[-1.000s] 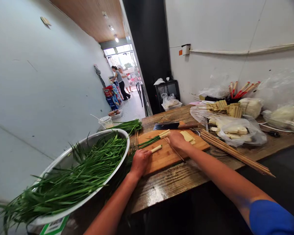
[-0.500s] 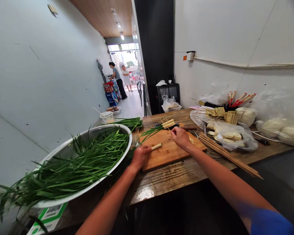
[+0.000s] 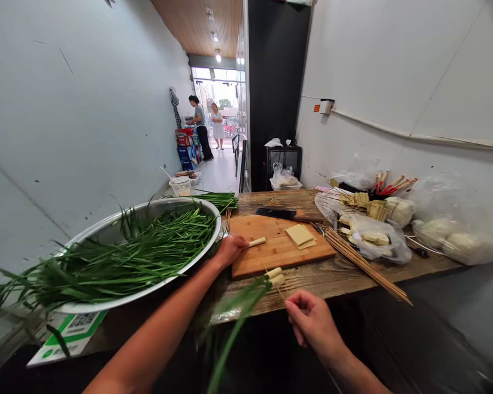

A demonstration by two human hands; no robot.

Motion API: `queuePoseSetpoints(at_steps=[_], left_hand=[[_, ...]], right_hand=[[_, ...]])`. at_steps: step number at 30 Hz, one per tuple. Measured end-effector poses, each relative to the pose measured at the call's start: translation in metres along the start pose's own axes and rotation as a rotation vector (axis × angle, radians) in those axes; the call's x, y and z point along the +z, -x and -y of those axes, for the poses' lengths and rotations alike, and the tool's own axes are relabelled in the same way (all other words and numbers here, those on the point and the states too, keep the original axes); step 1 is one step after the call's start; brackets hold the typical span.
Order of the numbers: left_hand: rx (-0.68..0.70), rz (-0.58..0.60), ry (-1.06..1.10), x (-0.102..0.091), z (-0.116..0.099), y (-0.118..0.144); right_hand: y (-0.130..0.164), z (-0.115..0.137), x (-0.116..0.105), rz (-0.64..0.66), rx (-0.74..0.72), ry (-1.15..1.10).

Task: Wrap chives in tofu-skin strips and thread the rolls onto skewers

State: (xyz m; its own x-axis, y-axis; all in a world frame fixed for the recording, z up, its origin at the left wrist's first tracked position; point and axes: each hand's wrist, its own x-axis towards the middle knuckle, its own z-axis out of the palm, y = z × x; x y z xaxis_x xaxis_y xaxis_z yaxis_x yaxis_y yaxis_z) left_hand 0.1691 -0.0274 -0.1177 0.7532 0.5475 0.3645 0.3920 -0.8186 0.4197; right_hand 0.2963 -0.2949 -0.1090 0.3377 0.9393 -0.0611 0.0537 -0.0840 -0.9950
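My left hand (image 3: 232, 249) is closed around a pale rolled tofu sheet (image 3: 257, 241), its end sticking out over the left of the wooden cutting board (image 3: 250, 262). In front of the board, my right hand (image 3: 312, 320) pinches a thin skewer (image 3: 280, 291). That skewer carries two pale rolls (image 3: 276, 276) with long green chives (image 3: 242, 312) trailing from them, blurred and hanging past the table edge. Flat yellowish tofu sheets (image 3: 299, 235) lie stacked on the board's right half. Behind them rests a cleaver (image 3: 277, 213) with a wooden handle.
A large metal basin (image 3: 218, 219) heaped with green chives stands at the left. Bare skewers (image 3: 365, 265) lie in a bundle right of the board. Beyond are plastic bags (image 3: 378, 232) of pale food, and skewered pieces (image 3: 355, 198). Two people (image 3: 201, 128) stand far back near the doorway.
My right hand has drawn the skewer with its rolls and chives from the board's far side towards me, past the near edge. The tofu sheets and cleaver are now uncovered. My left hand keeps its roll.
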Motion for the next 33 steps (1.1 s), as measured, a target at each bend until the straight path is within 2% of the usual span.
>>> queuePoseSetpoints(at_steps=[3,5,9,11,20,26,33], left_hand=[[-0.022,0.03,0.027,-0.001,0.001,-0.004],[-0.035,0.042,0.029,-0.001,0.002,-0.007],[0.031,0.114,-0.011,-0.006,0.005,-0.009],[0.065,0.139,-0.03,-0.008,0.005,-0.009],[0.041,0.154,-0.018,-0.006,0.007,-0.012],[-0.057,0.121,0.013,-0.006,0.006,-0.013],[-0.134,0.166,-0.01,-0.009,0.004,-0.014]], right_hand=[[-0.025,-0.012,0.025,-0.055,-0.025,0.077],[-0.034,-0.01,0.033,-0.121,-0.116,0.203],[-0.027,0.007,0.034,-0.266,-0.397,0.486],[-0.024,0.01,0.032,-0.297,-0.468,0.545],[-0.067,-0.018,0.04,-0.226,-0.268,0.565],[-0.072,-0.013,0.042,-0.219,-0.218,0.571],[-0.074,-0.006,0.041,-0.207,-0.186,0.584]])
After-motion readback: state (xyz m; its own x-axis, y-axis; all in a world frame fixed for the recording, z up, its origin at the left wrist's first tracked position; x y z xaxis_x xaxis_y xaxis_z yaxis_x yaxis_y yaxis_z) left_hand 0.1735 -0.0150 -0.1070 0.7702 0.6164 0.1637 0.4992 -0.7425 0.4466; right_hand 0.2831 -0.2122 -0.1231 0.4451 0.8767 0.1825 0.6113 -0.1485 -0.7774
